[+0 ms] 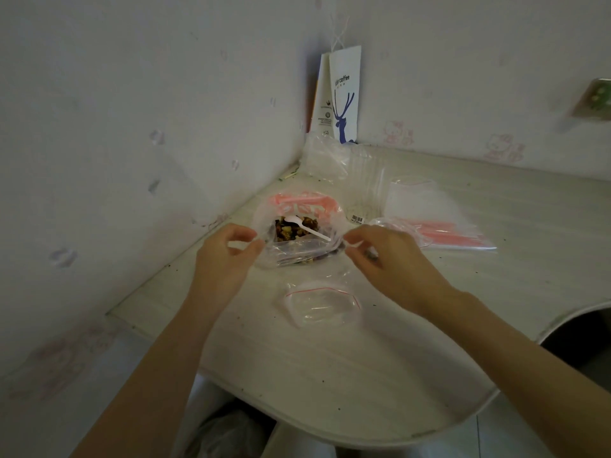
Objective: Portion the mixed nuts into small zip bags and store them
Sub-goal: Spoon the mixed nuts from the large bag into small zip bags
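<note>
Head view, read left to right around the nut bag. Left of it, left hand: fingers curled in, thumb and forefinger closing on the bag's left rim, apparently pinching the plastic, though too blurred to say how firmly. Inside the bag, mixed nuts heaped up, white spoon lying across them with its handle pointing right, ready for scooping. Probably pulled apart at both rims to keep the mouth wide and stop the floppy plastic folding over the nuts.

Just in front of the nut bag, toward the body: one small zip bag, empty, mouth gaping upward, set close for a short carry of each spoonful.

Right of the nut bag, right hand: fingers bent, thumb and fingertip nipping the right rim, nothing else held. Farther right, spare zip bags lying flat on the surface, within easy reach.

Behind the nut bag, in the wall corner: crumpled clear wrapping and a paper coffee bag, kept out of the way. No filled portions visible; judged early in the portioning.
</note>
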